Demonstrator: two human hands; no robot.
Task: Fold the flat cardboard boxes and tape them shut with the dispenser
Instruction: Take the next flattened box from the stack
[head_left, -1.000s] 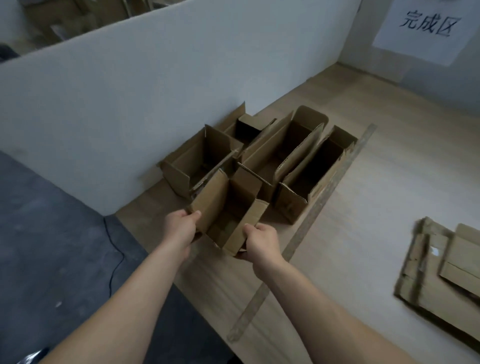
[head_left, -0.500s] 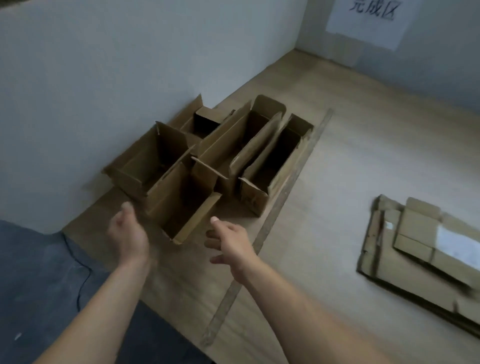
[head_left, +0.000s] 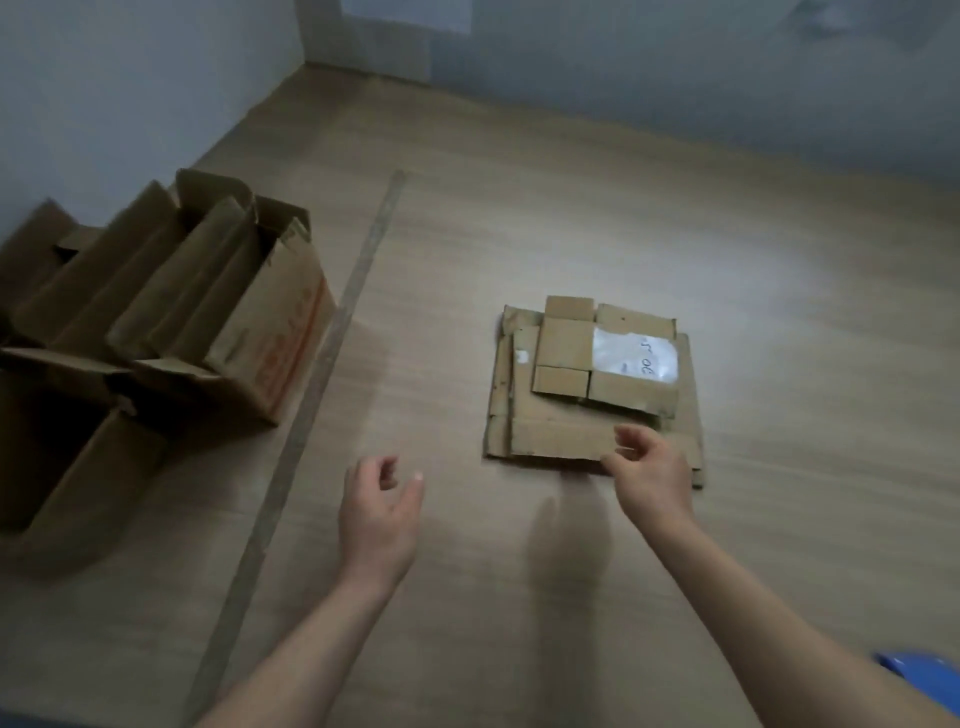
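A stack of flat cardboard boxes (head_left: 561, 436) lies on the wooden table, right of centre; the top piece carries a white label (head_left: 635, 358). My right hand (head_left: 649, 473) is at the stack's near edge, fingers loosely curled over it, and whether it grips the cardboard is unclear. My left hand (head_left: 379, 512) hovers over bare table left of the stack, fingers relaxed, holding nothing. Several folded open-topped boxes (head_left: 218, 322) stand grouped at the left. No tape dispenser shows.
A long strip of tape (head_left: 311, 384) runs along the table between the folded boxes and the flat stack. Grey partition walls (head_left: 675, 78) close the back and left. A blue object (head_left: 924, 675) peeks in at the bottom right corner.
Both hands let go of the folded box at the left and swung right with my view. My right hand now reaches the flat stack; my left hand trails beside it.
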